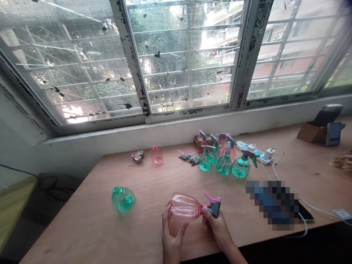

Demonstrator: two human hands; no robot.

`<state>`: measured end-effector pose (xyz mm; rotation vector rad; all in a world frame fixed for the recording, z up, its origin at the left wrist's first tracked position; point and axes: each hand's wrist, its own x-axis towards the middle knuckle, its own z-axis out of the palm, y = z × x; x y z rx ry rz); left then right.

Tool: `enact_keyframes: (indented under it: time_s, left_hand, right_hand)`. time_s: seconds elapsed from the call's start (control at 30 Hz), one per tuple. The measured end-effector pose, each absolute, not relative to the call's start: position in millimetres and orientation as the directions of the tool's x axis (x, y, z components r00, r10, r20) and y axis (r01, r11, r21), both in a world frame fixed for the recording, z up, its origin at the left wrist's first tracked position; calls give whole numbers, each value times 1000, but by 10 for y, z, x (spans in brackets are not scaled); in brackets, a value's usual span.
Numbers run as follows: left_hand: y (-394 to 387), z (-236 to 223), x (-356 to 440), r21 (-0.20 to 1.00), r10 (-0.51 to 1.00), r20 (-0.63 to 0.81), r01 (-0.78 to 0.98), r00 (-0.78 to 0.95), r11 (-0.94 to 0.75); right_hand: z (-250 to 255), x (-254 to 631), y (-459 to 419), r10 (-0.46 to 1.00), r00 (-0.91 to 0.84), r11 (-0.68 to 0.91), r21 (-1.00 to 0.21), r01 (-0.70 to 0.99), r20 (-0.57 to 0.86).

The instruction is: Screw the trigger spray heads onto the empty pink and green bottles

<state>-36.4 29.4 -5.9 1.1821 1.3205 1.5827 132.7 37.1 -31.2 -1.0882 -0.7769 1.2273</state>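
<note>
I hold a pink spray bottle (184, 207) sideways over the wooden table (88, 227). My left hand (171, 238) cups the pink body from below, fingers wrapped round it. My right hand (217, 228) grips the grey and pink trigger head (213, 205) at the bottle's neck. A green bottle body without a head (123, 199) lies on its side to the left. Another pink bottle body (157, 154) stands further back.
Several finished green and pink spray bottles (224, 157) stand grouped at the back, with loose trigger heads (188, 157) beside them. A white power strip (257, 152) with cables, a phone (305, 214), a cardboard box (312, 132) and small blocks (137, 156) also lie on the table. Windows run behind.
</note>
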Motion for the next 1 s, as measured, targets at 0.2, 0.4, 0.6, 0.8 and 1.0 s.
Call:
enact_keyframes:
  time_s: [0.2, 0.4, 0.6, 0.8, 1.0]
  left_hand:
    - [297, -10, -246, 978, 945, 85, -155, -317, -140]
    - [325, 67, -394, 967, 898, -97, -255, -428, -17]
    - [348, 86, -375, 970, 876, -66, -235, -478, -55]
    - [347, 66, -422, 983, 890, -26, -172, -454, -60]
    - [353, 88, -419, 984, 900, 10, -156, -437, -86]
  right_hand:
    - [-229, 1315, 338, 978, 193, -6, -925, -379, -85]
    - [34, 1330, 251, 983, -7, 182, -972, -150, 185]
    - [47, 1332, 266, 984, 7, 177, -973, -151, 178]
    - [-15, 1244, 246, 999, -28, 30, -970, -242, 37]
    - [11, 1090, 212, 994, 64, -58, -937, -346, -85]
